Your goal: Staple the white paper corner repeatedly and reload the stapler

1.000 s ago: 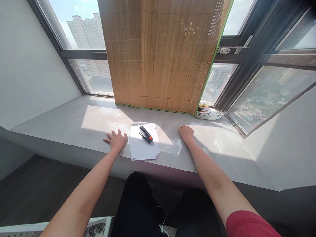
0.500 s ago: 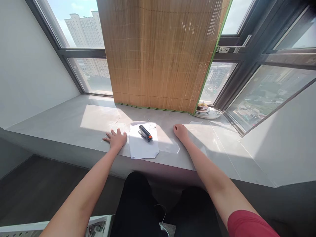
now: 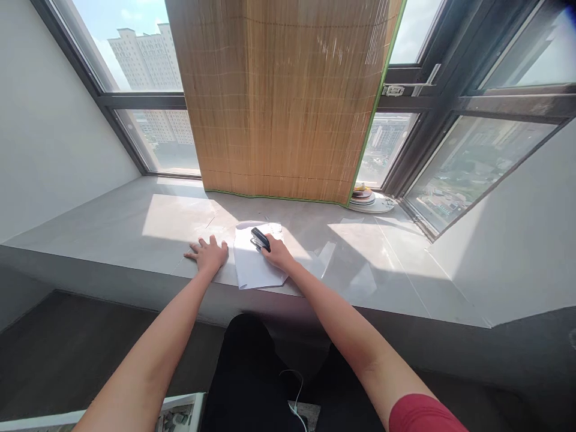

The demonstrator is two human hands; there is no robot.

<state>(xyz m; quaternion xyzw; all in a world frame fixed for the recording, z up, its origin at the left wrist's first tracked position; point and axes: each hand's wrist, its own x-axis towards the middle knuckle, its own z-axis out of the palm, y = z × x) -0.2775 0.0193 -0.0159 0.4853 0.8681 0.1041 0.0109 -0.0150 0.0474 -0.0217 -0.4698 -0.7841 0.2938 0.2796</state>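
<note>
A black stapler (image 3: 260, 238) lies on white sheets of paper (image 3: 252, 270) near the front edge of the stone sill. My right hand (image 3: 278, 255) is closed around its near end, covering the orange part. The stapler's far end points up and left, away from me. To the left of the paper, my left hand (image 3: 210, 256) rests flat on the sill with its fingers spread, holding nothing.
The pale window sill (image 3: 112, 225) runs across the view under a hanging bamboo blind (image 3: 279, 108). Stacked plates (image 3: 371, 203) stand at the back right by the window frame. Below left is a white crate (image 3: 195, 414); a white cable (image 3: 297, 396) hangs between my legs.
My right hand has moved left from the bare sill onto the paper and taken hold of the stapler's near end. My left hand stays in place. The view has shifted slightly.
</note>
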